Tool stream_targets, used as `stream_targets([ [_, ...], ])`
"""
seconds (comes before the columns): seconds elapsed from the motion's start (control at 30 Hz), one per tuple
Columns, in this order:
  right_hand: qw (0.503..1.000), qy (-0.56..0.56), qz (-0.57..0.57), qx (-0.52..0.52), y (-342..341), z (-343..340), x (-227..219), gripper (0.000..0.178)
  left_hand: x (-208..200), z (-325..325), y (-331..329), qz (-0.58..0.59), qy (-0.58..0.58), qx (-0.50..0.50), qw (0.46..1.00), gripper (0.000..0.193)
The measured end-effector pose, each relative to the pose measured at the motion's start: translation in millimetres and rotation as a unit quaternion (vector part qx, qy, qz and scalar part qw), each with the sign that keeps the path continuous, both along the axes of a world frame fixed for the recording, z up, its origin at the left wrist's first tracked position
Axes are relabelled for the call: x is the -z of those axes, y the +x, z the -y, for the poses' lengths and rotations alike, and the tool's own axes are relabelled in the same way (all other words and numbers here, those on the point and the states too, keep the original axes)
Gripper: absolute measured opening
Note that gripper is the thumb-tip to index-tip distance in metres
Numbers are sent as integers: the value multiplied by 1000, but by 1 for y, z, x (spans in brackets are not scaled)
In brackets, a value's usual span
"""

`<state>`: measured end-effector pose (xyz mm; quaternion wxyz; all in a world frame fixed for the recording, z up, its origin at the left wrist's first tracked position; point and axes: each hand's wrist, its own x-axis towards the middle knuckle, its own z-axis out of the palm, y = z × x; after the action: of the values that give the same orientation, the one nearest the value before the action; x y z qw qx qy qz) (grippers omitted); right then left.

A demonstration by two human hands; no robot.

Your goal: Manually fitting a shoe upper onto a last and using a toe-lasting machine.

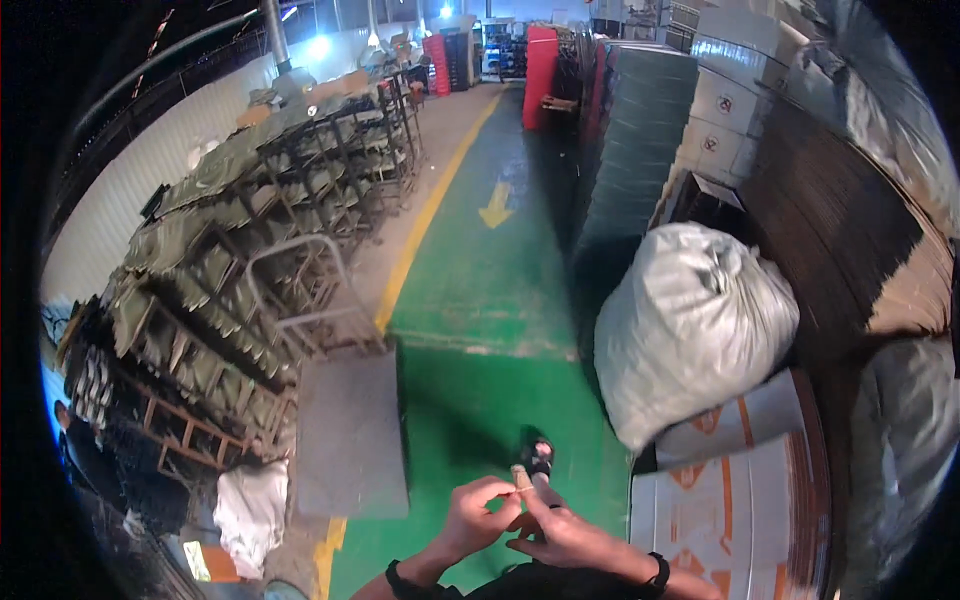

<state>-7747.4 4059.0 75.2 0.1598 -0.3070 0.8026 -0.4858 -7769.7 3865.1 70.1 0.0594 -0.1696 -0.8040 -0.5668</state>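
Observation:
My two hands meet low in the middle of the view, over the green floor. The left hand [476, 518] is closed, with thumb and index finger pinched together at the fingertips of the other hand. Beside it the right hand [562, 537] has its fingers bent and drawn in toward the left. A small tan piece [520, 476] shows at the joined fingertips; I cannot make out what it is. Dark bands circle both wrists. Just beyond the fingers is a foot in a dark shoe [537, 450].
A flat grey trolley [352, 440] with a tube handle stands at left, beside racks of stacked grey-green parts [215, 270]. On the right a bulging white sack [695, 325] rests by flat cartons [720, 500]. A yellow-lined green aisle [480, 290] runs ahead past tall stacks [640, 140].

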Motion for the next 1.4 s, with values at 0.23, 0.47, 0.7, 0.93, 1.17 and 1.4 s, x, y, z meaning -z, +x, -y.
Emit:
stream_targets([
  [0.23, 996, -25, 43, -68, -334, 6, 0, 103, -7, 16, -303, 2, -99, -41, 994, 8],
  [0.47, 976, -34, 97, -190, -612, 22, -32, 106, -46, 43, -538, -1, -99, -90, 991, 17],
  [0.7, 976, -81, -79, -184, -911, 12, 48, 101, 35, 36, -844, 198, 28, -85, 976, 15],
  [0.93, 991, -38, 129, -10, -1191, -21, -26, 106, -37, -12, -1186, 82, 14, 41, 996, 19],
  [1.17, 989, -75, 118, -50, -1456, -20, 1, 103, -14, -25, -1437, 0, -63, -75, 995, 18],
  [1.4, 988, -7, 64, -139, -1754, -26, -19, 105, -33, -25, -1696, 67, -80, -128, 986, 16],
])
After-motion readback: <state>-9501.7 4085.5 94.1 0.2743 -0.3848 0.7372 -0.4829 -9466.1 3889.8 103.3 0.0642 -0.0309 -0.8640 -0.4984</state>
